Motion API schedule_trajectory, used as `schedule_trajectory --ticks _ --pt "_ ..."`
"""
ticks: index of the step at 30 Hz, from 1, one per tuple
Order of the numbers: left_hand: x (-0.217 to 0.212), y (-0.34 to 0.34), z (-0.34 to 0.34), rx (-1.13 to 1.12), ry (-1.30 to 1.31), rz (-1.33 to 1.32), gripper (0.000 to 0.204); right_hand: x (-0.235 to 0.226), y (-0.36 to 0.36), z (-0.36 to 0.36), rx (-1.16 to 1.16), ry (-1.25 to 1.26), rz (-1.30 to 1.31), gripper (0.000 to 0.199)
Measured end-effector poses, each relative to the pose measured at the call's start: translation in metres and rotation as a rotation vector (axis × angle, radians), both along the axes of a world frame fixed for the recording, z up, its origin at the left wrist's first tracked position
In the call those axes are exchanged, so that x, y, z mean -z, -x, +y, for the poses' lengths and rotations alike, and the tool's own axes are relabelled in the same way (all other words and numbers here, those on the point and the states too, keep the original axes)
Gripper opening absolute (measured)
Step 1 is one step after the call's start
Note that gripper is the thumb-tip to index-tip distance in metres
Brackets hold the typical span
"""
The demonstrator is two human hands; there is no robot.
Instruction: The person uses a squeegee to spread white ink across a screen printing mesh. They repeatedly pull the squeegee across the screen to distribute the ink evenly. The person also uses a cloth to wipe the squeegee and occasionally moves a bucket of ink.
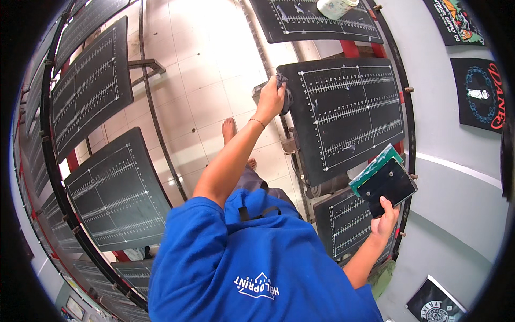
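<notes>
My left hand (272, 99) is closed on a bunched dark grey cloth (286, 96), at the far left corner of a black printing platen (343, 129) marked with white ruler lines. Part of the cloth hangs down along the platen's left edge. Near the platen's lower right corner, my right hand (385, 220) grips a squeegee (387, 185) with a flat black body and a green edge smeared with whitish paste. My right thumb lies on top of the black body, and the other fingers are mostly hidden beneath it.
Beyond stands another platen (289, 27) with a white tub (336, 7) on it. A lower platen (343, 222) is partly covered by my right arm. Across the tiled aisle (188, 91), more platens (115, 193) sit on a metal rack. Printed black fabrics (477, 96) hang on the right wall.
</notes>
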State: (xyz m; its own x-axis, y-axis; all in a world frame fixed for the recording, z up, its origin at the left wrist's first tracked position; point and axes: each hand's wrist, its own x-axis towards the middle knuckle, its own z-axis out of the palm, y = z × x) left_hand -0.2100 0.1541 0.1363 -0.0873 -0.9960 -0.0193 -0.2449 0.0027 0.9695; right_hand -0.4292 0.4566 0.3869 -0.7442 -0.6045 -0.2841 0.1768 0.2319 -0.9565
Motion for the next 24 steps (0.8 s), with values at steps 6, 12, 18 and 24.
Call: schedule_trajectory --ticks 6,12,18,24 --pt "-0.007 0.021 0.096 0.005 -0.057 0.151 0.014 0.013 -0.007 0.018 -0.001 -0.025 -0.025 0.055" --pt "-0.004 0.018 0.025 -0.129 0.086 0.112 0.015 0.004 -0.018 -0.001 -0.028 -0.046 0.013 0.054" --pt "-0.012 0.016 0.02 -0.135 0.01 0.074 0.017 -0.001 -0.017 0.014 -0.029 -0.025 0.001 0.054" --pt "-0.013 0.035 0.145 -0.002 -0.039 0.047 0.014 0.013 -0.015 0.015 -0.02 -0.031 -0.004 0.056"
